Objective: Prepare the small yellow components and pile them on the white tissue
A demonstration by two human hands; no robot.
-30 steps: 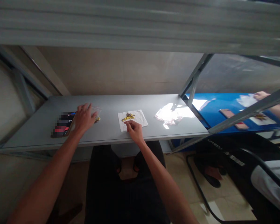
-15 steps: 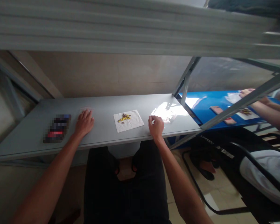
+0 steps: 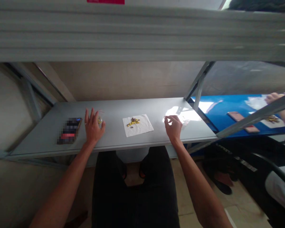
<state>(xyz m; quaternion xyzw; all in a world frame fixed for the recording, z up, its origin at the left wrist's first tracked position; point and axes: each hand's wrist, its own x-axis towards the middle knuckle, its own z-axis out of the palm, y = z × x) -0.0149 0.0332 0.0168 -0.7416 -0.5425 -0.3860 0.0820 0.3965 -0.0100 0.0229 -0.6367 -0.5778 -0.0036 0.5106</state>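
My left hand (image 3: 93, 127) lies on the grey shelf (image 3: 114, 139) with its fingers spread, holding nothing. Its thumb is beside a small clear bag with yellow pieces (image 3: 100, 120). A white napkin (image 3: 142, 128) in the middle carries a little heap of yellow and dark pieces (image 3: 133, 122). My right hand (image 3: 173, 127) is to the right of the napkin, fingers curled in a pinch at the near edge of a pile of clear plastic bags (image 3: 184, 114). Sun glare hides what the pinch holds.
A phone (image 3: 70, 129) lies left of my left hand. A slanted metal strut (image 3: 198, 84) stands at the shelf's right end. Beyond it is a blue table (image 3: 218, 110) with two phones (image 3: 237, 116) and another person's hand (image 3: 272, 96). A shelf board hangs overhead.
My right hand left the napkin and moved right to the pile of clear bags. My left hand lifted its fingers off the small bag and spread them.
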